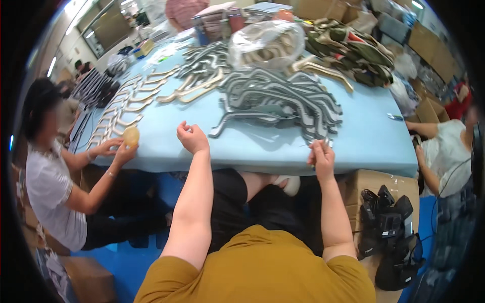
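My left hand is raised above the near part of the blue-covered table, its fingers curled and pinched together. Anything between those fingers is too small to make out. Over the table's front edge, my right hand is closed around something small, mostly hidden, with a thin tip showing by the fingers. Just beyond it lies a heaped pile of grey and white curved strips, some hanging toward my right hand. One strip end points toward my left hand without touching it.
Cream curved pieces lie in rows at left, by a co-worker holding a round yellowish object. Behind the pile stand a clear plastic bag and dark green fabric. Black devices sit on a carton at right, near another person.
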### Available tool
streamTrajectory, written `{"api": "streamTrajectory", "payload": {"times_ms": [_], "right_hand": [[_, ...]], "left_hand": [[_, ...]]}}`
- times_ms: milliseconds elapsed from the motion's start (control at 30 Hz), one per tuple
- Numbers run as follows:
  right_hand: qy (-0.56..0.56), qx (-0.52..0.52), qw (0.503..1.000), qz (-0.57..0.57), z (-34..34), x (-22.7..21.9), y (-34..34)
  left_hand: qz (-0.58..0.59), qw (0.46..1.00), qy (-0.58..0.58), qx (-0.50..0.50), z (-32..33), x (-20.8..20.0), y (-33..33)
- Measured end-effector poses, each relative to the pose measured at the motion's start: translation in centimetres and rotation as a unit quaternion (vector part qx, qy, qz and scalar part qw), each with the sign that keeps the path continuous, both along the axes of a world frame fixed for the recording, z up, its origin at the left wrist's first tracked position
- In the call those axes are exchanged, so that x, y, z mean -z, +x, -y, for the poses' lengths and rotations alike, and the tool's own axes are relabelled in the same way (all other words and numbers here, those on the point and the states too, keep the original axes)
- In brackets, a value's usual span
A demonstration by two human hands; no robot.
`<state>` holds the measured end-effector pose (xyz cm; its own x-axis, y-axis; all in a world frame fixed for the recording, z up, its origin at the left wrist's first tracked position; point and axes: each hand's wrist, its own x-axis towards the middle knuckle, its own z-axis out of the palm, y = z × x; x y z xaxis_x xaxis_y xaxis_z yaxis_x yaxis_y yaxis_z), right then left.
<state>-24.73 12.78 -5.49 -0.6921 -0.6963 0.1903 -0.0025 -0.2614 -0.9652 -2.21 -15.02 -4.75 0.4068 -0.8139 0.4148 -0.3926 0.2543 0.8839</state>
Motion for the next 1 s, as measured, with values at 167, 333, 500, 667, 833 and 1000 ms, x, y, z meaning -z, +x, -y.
{"api": "streamTrajectory", "payload": {"times_ms": [167, 333, 500, 667, 833, 1000], "right_hand": [[-0.026, -0.005, 0.999, 0.041, -0.9, 0.0, 0.5], [0.002, -0.051, 0.998, 0.022, -1.3, -1.0, 0.0], [0.004, -0.077, 0.994, 0.077, -1.9, -0.7, -1.2], [-0.039, -0.083, 0.994, 0.064, -2.1, -1.1, -1.5], [-0.038, -0.067, 0.995, 0.071, -1.2, -1.1, -0.6], [0.044, -0.112, 0.991, 0.051, 0.9, -3.2, 1.4]], "left_hand": [[0.256, 0.840, -0.319, 0.358, -7.5, -6.3, -6.7], [0.438, 0.681, -0.294, 0.508, -8.9, -10.2, -13.1], [0.508, 0.621, -0.309, 0.511, -7.7, -7.8, -15.8], [0.444, 0.664, -0.179, 0.574, -7.7, -10.0, -13.5], [0.212, 0.680, 0.236, 0.661, -7.5, -14.4, -9.4], [0.070, 0.685, 0.331, 0.645, -8.6, -13.9, -4.9]]}}
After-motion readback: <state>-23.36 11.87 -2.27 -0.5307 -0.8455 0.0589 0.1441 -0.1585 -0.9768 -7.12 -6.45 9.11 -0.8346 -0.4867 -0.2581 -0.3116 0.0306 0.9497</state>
